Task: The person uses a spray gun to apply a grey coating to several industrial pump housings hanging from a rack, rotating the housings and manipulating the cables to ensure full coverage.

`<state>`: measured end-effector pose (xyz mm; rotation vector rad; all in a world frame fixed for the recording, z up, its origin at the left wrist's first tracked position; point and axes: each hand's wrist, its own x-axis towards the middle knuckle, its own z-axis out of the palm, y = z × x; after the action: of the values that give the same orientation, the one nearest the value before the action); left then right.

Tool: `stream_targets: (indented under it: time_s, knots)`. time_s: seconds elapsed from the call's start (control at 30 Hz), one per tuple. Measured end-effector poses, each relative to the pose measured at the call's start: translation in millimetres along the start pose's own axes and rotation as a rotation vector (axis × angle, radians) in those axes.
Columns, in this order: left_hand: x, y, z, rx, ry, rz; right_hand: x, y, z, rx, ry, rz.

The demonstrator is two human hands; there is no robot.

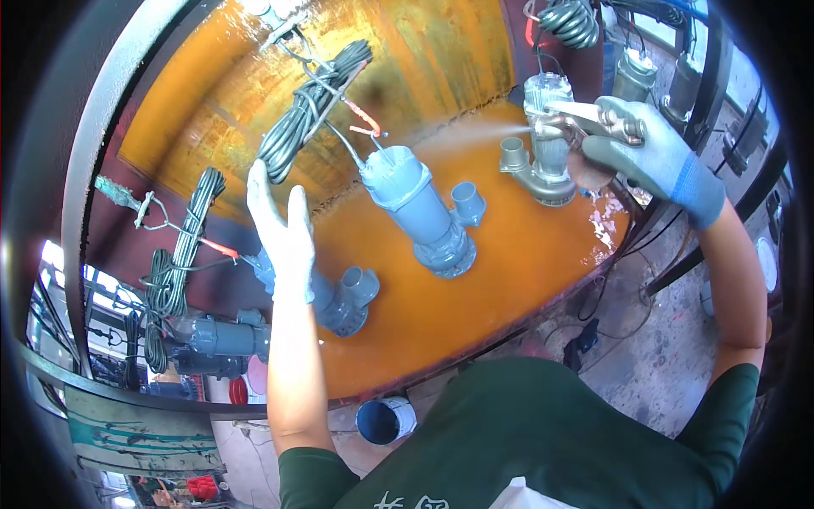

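My right hand (657, 153), in a grey-and-white glove, is closed around a metal spray gun (585, 123) with a round cup below it. A pale mist (483, 133) shoots leftward from its nozzle toward a hanging blue-grey submersible pump (415, 208). Above that pump hangs its bundled dark cable (314, 110). My left hand (287, 233), gloved in white, is raised with thumb and fingers apart, its fingertips at the bundle's lower end; whether they touch is unclear. Behind my left wrist, another blue-grey pump (343, 305) is partly hidden. An unpainted-looking metallic pump (549, 153) hangs behind the spray gun.
An orange-brown stained booth floor (475, 297) and back wall (441, 51) surround the pumps. More pumps (222, 337) with cable coils (182, 254) hang at left, others (634, 75) at far right. A curved metal frame (80, 195) stands left. A paint can (386, 420) sits below.
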<state>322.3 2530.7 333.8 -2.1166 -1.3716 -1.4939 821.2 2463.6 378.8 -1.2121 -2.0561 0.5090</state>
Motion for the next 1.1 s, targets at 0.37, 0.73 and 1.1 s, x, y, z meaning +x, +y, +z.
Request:
stream_targets:
  time_s: [0.37, 0.73, 1.1]
  knots:
    - [-404, -143, -1, -0.089, -0.504, -0.676, 17, -31, -13, 0.062, -0.085, 0.002]
    - [-704, -58, -111, 0.318, -1.37, -1.274, 5, -24, -18, 0.045, 0.076, -0.121]
    - [-723, -67, -63, 0.078, -1.109, -1.434, 14, -45, -9, 0.074, 0.009, -0.138]
